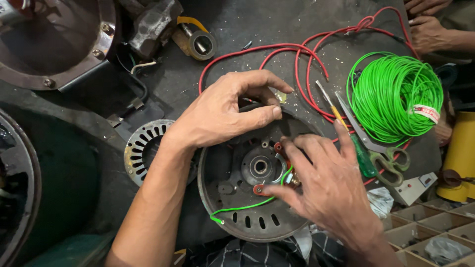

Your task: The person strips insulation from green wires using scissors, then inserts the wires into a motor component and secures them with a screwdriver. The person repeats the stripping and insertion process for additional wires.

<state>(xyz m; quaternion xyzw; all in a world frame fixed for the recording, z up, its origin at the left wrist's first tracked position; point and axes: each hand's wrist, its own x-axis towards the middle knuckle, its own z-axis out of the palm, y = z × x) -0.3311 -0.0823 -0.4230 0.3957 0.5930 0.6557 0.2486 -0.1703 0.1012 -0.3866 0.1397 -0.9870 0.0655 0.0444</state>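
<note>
A round dark metal motor end cover (232, 198) with slots and a central bearing lies in front of me on a black work surface. My left hand (222, 111) rests on its upper rim, thumb and fingers pinched near the top edge. My right hand (326, 183) sits on the cover's right side, fingertips at a small red terminal (260, 189) and a short green wire (242, 207) that runs down to the rim. Whether the fingers grip the wire is unclear.
A coil of green wire (396, 96), red wire loops (302, 59), a green-handled screwdriver (354, 143) and scissors (386, 155) lie to the right. A slotted stator ring (141, 148) lies left. Large motor housings (54, 44) stand at upper left. Another person's hands (428, 29) are at top right. Cardboard compartments (430, 232) sit at lower right.
</note>
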